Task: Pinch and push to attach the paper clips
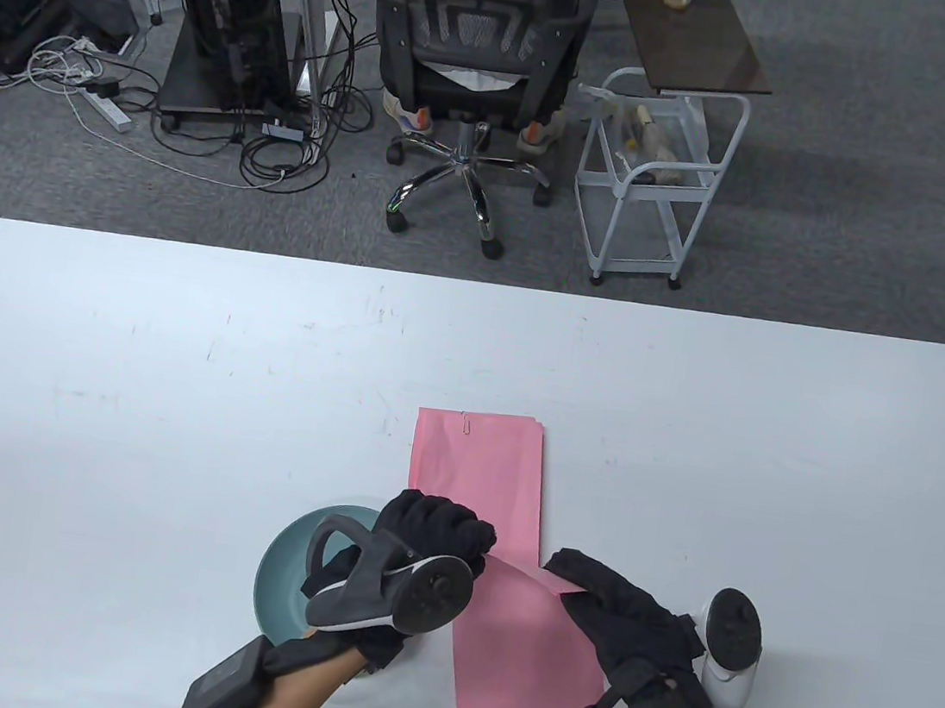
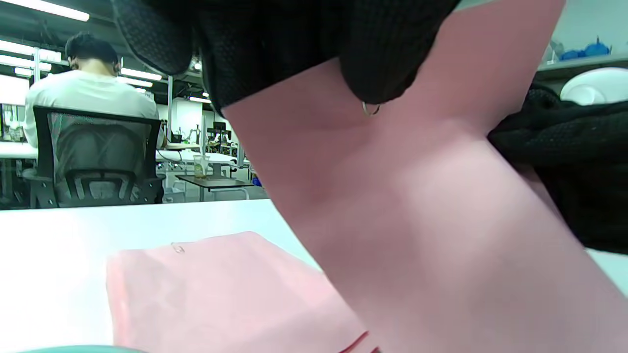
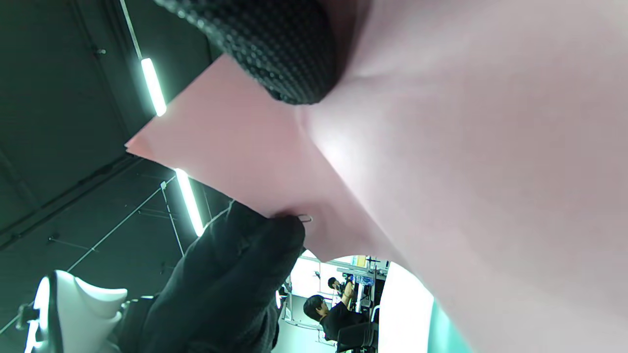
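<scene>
We see a white desk (image 1: 177, 350) filling the lower half of the table view, and on it, just right of centre, a stack of pink paper (image 1: 475, 476) lying flat with a small paper clip (image 1: 468, 424) already fixed on its far edge. A second pink sheet (image 1: 525, 648) sits nearer the bottom of the frame, raised off the desk between the two gloved hands. Our left hand (image 1: 436, 532), at lower centre, has its grip clenched on the upper left corner of this sheet; in the left wrist view a small metal clip (image 2: 370, 109) peeks out from under the black fingertips (image 2: 382, 73), pressed against the paper's edge. The right wrist view shows the same clip (image 3: 305, 218) at the sheet's edge, pinched by the left hand's fingers (image 3: 265, 245). Our right hand (image 1: 620, 617), at lower right of the table view, has its grip closed on the sheet's right edge, with one finger (image 3: 289, 59) pressing on the pink surface in the right wrist view. A teal bowl (image 1: 294, 557) rests on the desk under the left hand's tracker, at lower left of centre, touching or just beside the flat stack; we cannot tell what it contains.
</scene>
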A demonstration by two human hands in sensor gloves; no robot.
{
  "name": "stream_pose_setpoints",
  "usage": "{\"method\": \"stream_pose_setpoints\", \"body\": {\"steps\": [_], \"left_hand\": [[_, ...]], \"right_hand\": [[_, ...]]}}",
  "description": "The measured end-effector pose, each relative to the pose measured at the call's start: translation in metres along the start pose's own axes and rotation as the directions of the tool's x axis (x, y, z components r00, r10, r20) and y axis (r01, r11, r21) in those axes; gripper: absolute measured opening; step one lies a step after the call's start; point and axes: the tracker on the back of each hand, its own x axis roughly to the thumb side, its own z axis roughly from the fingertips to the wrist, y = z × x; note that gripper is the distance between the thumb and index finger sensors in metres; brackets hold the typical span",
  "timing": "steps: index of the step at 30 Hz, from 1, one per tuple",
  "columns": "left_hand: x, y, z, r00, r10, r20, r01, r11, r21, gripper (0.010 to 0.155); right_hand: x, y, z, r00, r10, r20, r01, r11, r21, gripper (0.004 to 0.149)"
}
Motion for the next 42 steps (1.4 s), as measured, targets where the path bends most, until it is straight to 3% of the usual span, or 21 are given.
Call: {"method": "stream_pose_setpoints", "body": {"steps": [3, 11, 18, 27, 31, 33, 37, 39, 42], "left_hand": [[-0.005, 0.000, 0.000, 0.998, 0.068, -0.013, -0.068, 0.998, 0.020, 0.041], [-0.003, 0.007, 0.001, 1.000, 0.023, -0.005, -0.023, 0.998, 0.055, 0.041], [0.003, 0.019, 0.006, 0.999, 0.033, 0.021, -0.035, 0.994, 0.108, 0.041], [0.003, 0.047, 0.017, 1.000, -0.013, 0.012, 0.012, 0.995, 0.097, 0.051], [-0.011, 0.063, 0.033, 0.998, -0.022, -0.062, 0.032, 0.985, 0.167, 0.055], [-0.023, 0.059, 0.045, 0.993, -0.019, -0.113, 0.041, 0.980, 0.195, 0.058], [-0.056, 0.026, 0.080, 0.984, 0.039, -0.176, -0.005, 0.982, 0.187, 0.066], [-0.068, 0.011, 0.095, 0.974, 0.096, -0.206, -0.047, 0.972, 0.230, 0.068], [-0.078, -0.005, 0.103, 0.970, 0.123, -0.211, -0.062, 0.959, 0.275, 0.069]], "right_hand": [[0.000, 0.001, 0.000, 1.000, -0.001, 0.000, 0.001, 1.000, 0.010, 0.041], [0.000, 0.003, -0.001, 1.000, 0.008, -0.010, -0.008, 1.000, 0.018, 0.041], [0.004, 0.008, -0.003, 0.990, 0.140, 0.002, -0.140, 0.990, 0.033, 0.042], [-0.004, 0.005, -0.003, 0.998, -0.023, -0.065, 0.020, 0.999, -0.044, 0.040], [-0.007, 0.001, -0.003, 0.992, -0.086, -0.093, 0.080, 0.995, -0.063, 0.040], [-0.008, 0.001, -0.004, 0.988, -0.120, -0.097, 0.114, 0.991, -0.067, 0.040], [-0.005, 0.000, -0.004, 0.991, -0.103, -0.088, 0.098, 0.994, -0.052, 0.040], [-0.003, 0.000, -0.005, 0.993, -0.088, -0.083, 0.084, 0.995, -0.051, 0.040], [0.000, -0.001, -0.008, 0.994, -0.077, -0.081, 0.072, 0.995, -0.063, 0.040]]}}
